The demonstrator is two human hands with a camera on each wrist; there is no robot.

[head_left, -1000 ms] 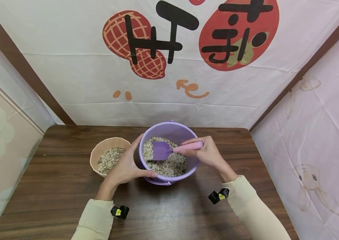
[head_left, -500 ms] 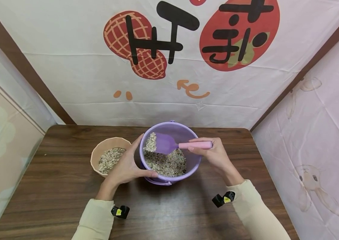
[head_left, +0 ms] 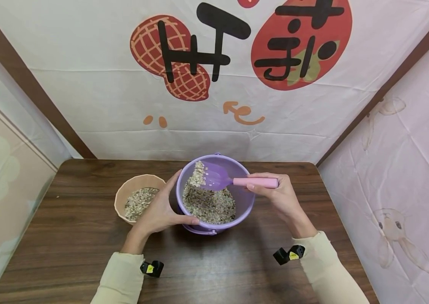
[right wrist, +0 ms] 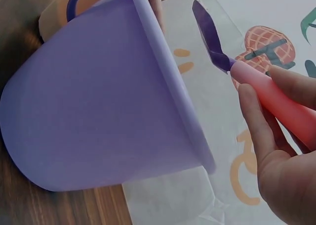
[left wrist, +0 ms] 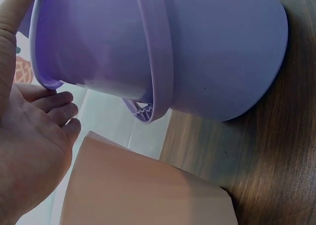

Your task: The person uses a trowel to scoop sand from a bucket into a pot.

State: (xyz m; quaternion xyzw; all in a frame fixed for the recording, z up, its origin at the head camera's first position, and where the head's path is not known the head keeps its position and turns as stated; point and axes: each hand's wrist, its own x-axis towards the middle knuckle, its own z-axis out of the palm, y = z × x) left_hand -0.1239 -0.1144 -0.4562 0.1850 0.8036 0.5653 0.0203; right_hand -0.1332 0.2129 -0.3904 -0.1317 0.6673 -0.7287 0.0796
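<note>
With the right hand (head_left: 278, 193) grasping the pink-handled purple shovel (head_left: 219, 176) above the purple bucket (head_left: 243, 202) on the counter (head_left: 206, 274), tilt it little so few grains (head_left: 198, 175) spill, the left hand (head_left: 162, 212) gripping the bucket's rim for steadiness.

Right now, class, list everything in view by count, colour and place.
bucket: 1, purple, on table
bowl: 1, peach, left of bucket
scoop: 1, purple and pink, over bucket
grain: 3 lots, beige, in bucket, bowl, on scoop
table: 1, brown, under bucket
sheets: at least 3, pale, behind and beside
strips: 2, brown, at corners
wrist cameras: 2, black, at wrists
sleeves: 2, cream, on forearms
left hand: 1, bare, on bucket
right hand: 1, bare, holding scoop
</note>
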